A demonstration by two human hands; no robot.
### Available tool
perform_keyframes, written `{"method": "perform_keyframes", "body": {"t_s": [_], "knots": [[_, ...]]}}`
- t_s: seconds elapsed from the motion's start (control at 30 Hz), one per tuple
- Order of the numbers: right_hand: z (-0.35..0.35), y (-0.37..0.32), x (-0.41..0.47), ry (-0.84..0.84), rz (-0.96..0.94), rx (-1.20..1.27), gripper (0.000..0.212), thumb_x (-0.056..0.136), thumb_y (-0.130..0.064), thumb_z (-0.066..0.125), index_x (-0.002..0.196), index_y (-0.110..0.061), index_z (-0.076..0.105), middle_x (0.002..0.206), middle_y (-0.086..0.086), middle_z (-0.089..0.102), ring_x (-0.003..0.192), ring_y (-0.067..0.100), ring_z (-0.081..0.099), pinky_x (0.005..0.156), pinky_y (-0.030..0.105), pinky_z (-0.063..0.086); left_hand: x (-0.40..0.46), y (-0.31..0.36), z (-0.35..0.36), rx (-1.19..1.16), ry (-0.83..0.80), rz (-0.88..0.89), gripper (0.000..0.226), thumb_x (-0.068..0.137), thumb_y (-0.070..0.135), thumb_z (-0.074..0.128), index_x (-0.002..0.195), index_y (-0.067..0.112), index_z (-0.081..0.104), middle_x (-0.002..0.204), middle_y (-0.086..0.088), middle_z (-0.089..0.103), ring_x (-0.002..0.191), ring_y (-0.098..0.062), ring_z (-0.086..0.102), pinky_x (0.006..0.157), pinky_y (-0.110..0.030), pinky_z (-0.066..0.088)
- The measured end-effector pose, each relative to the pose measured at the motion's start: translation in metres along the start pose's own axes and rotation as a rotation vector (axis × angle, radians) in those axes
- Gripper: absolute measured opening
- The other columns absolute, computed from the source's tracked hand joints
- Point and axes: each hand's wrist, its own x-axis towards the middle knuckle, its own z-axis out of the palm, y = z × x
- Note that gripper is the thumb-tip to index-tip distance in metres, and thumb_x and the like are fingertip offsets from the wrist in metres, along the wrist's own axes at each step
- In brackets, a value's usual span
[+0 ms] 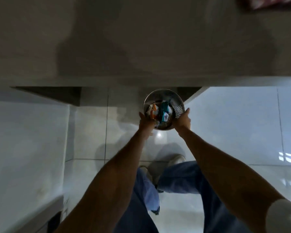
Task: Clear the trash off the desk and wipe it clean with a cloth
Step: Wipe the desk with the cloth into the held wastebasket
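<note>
A round metal trash bin with a perforated wall is low over the tiled floor, just below the desk's front edge. Inside it lie several wrappers, an orange one and a teal one among them. My left hand grips the bin's left side and my right hand grips its right side. The pale desk top fills the upper half of the view and looks bare where I see it.
A red-and-white patterned thing lies at the desk's far right corner. Below are the glossy white floor tiles, my jeans and shoes, and a white cabinet or furniture piece at the left.
</note>
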Motion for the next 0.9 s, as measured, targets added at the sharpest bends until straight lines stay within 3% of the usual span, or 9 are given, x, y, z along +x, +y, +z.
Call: {"method": "perform_keyframes", "body": {"t_s": [0.17,0.3,0.37,0.47,0.53,0.6,0.67,0.73,0.9], "knots": [[-0.032,-0.016,-0.047,0.01,0.016,-0.036,0.048,0.096,-0.018,0.064,0.141,-0.013,0.045,0.13,0.018,0.068,0.111,0.038,0.07,0.091,0.054,0.063,-0.066,0.018,-0.015,-0.222,-0.043,0.076,0.041,0.107,0.041,0.056,0.141,0.02,0.06,0.133,-0.013,0.073,0.111,-0.041,0.076,0.082,-0.066,0.063],[-0.04,-0.039,-0.148,-0.023,-0.056,-0.1,0.084,0.091,-0.028,0.067,0.158,-0.007,0.021,0.163,0.02,0.036,0.142,0.041,0.049,0.108,0.053,0.054,-0.128,0.01,-0.056,-0.319,-0.093,0.004,0.036,0.103,0.02,0.067,0.137,0.01,0.061,0.128,-0.02,0.074,0.112,-0.044,0.075,0.089,-0.072,0.059],[-0.074,-0.069,-0.235,-0.067,-0.25,-0.057,0.082,0.087,-0.02,0.064,0.157,-0.012,0.023,0.155,0.017,0.042,0.134,0.04,0.056,0.1,0.05,0.059,-0.197,0.02,-0.083,-0.351,-0.074,-0.038,0.029,0.105,0.006,0.06,0.134,0.007,0.061,0.125,-0.022,0.073,0.109,-0.045,0.074,0.088,-0.068,0.061],[-0.112,-0.113,-0.34,-0.202,-0.703,-0.136,0.064,0.093,-0.017,0.052,0.153,-0.021,0.028,0.15,0.015,0.049,0.13,0.036,0.06,0.097,0.054,0.06,-0.279,0.03,-0.118,-0.441,-0.018,-0.054,0.025,0.106,-0.002,0.049,0.116,0.012,0.068,0.109,-0.021,0.073,0.081,-0.027,0.076,0.06,-0.039,0.067],[-0.136,-0.148,-0.365,-0.103,-0.995,-0.222,0.059,0.101,-0.02,0.047,0.157,-0.016,0.031,0.164,0.012,0.039,0.153,0.031,0.037,0.12,0.053,0.043,-0.312,0.04,-0.138,-0.492,0.005,-0.047,0.035,0.106,-0.006,0.043,0.133,0.004,0.061,0.123,-0.032,0.069,0.087,-0.028,0.075,0.066,-0.041,0.067],[-0.159,-0.185,-0.358,0.179,-1.173,-0.314,0.057,0.103,-0.024,0.04,0.159,-0.012,0.032,0.168,0.011,0.032,0.16,0.025,0.017,0.129,0.048,0.026,-0.336,0.051,-0.152,-0.524,0.02,-0.049,0.046,0.104,-0.013,0.04,0.147,0.0,0.05,0.14,-0.034,0.06,0.109,-0.042,0.071,0.088,-0.059,0.062],[-0.187,-0.227,-0.333,0.412,-1.077,-0.386,0.057,0.107,-0.027,0.033,0.162,-0.013,0.026,0.172,0.011,0.02,0.161,0.027,0.009,0.133,0.048,0.014,-0.353,0.061,-0.166,-0.53,0.041,-0.055,0.045,0.105,-0.009,0.044,0.148,0.002,0.05,0.146,-0.029,0.059,0.13,-0.051,0.06,0.103,-0.069,0.051],[-0.216,-0.263,-0.292,0.512,-0.859,-0.459,0.058,0.11,-0.034,0.029,0.164,-0.013,0.021,0.173,0.013,0.016,0.162,0.033,0.011,0.133,0.049,0.007,-0.361,0.067,-0.179,-0.564,0.052,-0.049,0.04,0.106,-0.002,0.049,0.145,0.008,0.054,0.144,-0.025,0.062,0.13,-0.051,0.06,0.096,-0.065,0.058],[-0.213,-0.3,-0.245,0.455,-0.66,-0.615,0.067,0.11,-0.045,0.02,0.165,-0.008,0.013,0.174,0.015,0.009,0.163,0.035,0.006,0.131,0.055,0.012,-0.35,0.076,-0.215,-0.59,-0.03,-0.002,0.03,0.108,0.015,0.056,0.138,0.012,0.061,0.137,-0.024,0.066,0.124,-0.05,0.064,0.098,-0.071,0.055]]}}
